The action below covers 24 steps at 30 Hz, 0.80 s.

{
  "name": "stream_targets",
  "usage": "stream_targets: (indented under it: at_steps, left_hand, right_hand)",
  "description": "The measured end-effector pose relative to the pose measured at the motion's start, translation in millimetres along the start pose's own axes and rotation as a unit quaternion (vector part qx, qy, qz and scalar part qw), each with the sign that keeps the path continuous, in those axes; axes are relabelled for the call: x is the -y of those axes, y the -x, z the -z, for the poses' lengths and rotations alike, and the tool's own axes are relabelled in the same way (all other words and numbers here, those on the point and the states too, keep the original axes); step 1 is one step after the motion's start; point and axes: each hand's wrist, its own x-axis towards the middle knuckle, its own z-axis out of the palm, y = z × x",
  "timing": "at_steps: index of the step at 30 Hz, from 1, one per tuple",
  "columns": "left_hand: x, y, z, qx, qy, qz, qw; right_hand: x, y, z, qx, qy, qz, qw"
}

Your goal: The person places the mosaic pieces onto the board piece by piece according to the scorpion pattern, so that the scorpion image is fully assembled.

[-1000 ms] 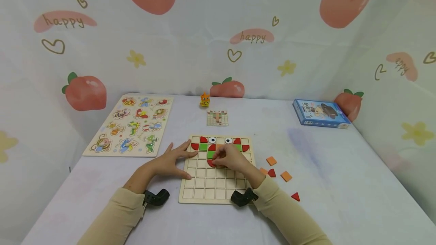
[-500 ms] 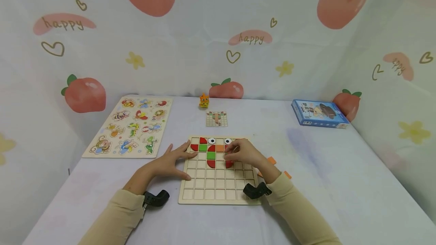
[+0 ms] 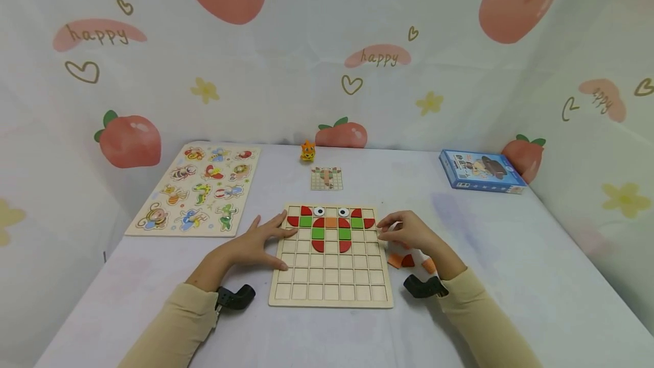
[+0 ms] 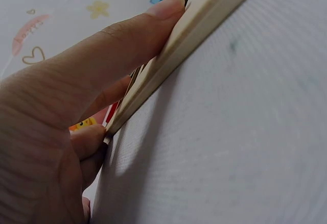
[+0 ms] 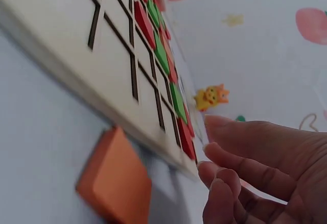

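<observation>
The wooden grid board point(image 3: 331, 291) lies flat, with red quarter-round tiles point(image 3: 345, 246), green squares point(image 3: 344, 234), an orange square point(image 3: 331, 222) and two eye tiles point(image 3: 343, 212) in its upper cells. At its left side, my left hand point(image 3: 252, 246) rests with spread fingers; the thumb point(image 4: 148, 27) touches the board's edge in the left wrist view. Just beyond the right edge hovers my right hand point(image 3: 409, 230), fingers loosely bent, nothing between thumb and fingertips. Below it are loose orange squares point(image 3: 395, 260) and a red piece point(image 3: 407, 260), partly covered by this hand.
Behind the board lies a small pattern card point(image 3: 326, 178), and past it stands an orange toy figure point(image 3: 307, 151). An insect picture puzzle point(image 3: 194, 186) occupies the back left. At the back right is a blue box point(image 3: 482, 171).
My right hand has moved rightward from mid-board to past the right edge, uncovering the right-hand green and red tiles. My left hand stays in place.
</observation>
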Motion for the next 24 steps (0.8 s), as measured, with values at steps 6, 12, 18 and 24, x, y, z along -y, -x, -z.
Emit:
stream_targets:
  at_steps: [6,12,18,24]
  left_hand:
    - [-0.7,0.8,0.3,-0.001,0.001,0.002,1.0000]
    - [-2.3,0.7,0.9,0.000,0.003,0.003,1.0000]
    - [-2.4,0.1,0.5,0.003,0.000,0.004,1.0000]
    - [-1.8,0.3,0.5,0.000,-0.001,0.007,1.0000]
  right_hand:
    - [-15,8.4,14,-0.003,0.006,-0.027,0.9996]
    - [-30,17.1,25,0.003,0.012,-0.031,0.9995]
    - [-36,23.7,32,0.012,0.030,-0.029,0.9990]
    - [-37,24.0,33,0.012,0.031,-0.025,0.9991]
